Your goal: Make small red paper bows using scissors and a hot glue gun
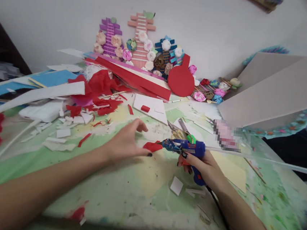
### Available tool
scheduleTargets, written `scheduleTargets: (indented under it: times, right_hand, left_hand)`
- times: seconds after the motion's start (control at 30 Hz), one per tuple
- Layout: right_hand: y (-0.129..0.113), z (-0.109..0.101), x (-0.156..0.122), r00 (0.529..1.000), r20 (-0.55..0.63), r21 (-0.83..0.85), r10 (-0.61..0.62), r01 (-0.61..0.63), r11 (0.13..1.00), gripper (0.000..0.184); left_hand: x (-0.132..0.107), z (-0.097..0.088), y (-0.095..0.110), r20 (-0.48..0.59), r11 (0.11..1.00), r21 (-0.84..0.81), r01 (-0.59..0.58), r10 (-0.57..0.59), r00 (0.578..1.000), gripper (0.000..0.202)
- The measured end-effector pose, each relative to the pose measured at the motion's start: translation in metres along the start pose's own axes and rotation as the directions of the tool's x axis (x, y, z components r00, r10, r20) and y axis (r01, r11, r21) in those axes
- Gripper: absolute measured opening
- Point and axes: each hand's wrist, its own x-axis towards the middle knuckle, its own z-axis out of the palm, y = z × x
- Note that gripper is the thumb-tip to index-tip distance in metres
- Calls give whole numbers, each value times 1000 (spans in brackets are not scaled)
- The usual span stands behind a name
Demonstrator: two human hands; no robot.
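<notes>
Near the centre of the frame, the right hand [205, 167] grasps a blue glue gun [187, 147] whose nozzle touches a small red piece [152, 146] pinched by the left hand [129, 143].

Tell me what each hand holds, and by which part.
Right hand holds the blue glue gun by its handle; left hand seems to pinch a small red piece at its edge.

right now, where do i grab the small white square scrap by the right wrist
Probably pinch opposite edges of the small white square scrap from above, from the near side: it lies flat on the green paint-stained table, and the right hand holding the blue glue gun sits just behind it.
</notes>
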Motion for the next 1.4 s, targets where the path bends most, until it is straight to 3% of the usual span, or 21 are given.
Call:
scheduleTargets:
  times: [0.1, 0.2, 0.67, 1.4]
  right_hand:
    - [5, 1, 0, 1000, -18, -69, -12, 11, 998, 30]
    - [11, 3, 1, 1000, 6, -119, -26, 27, 993, 30]
    - [11, 19, 5, 1000, -10, -99, -21, 20, 995, 32]
    - [6, 20, 6, 995, -14, -164, -104, 100, 981, 23]
  left_hand:
    - [-2, 18, 6, 60, 993, 109, -49, 42, 997, 42]
    - [-1, 24, 3, 59, 987, 132, -93, 86, 995, 33]
    - [-3, 26, -2, 40, 982, 107, -155, 152, 988, 26]
    - [-2, 26, -3, 60, 984, 87, -155, 150, 987, 25]
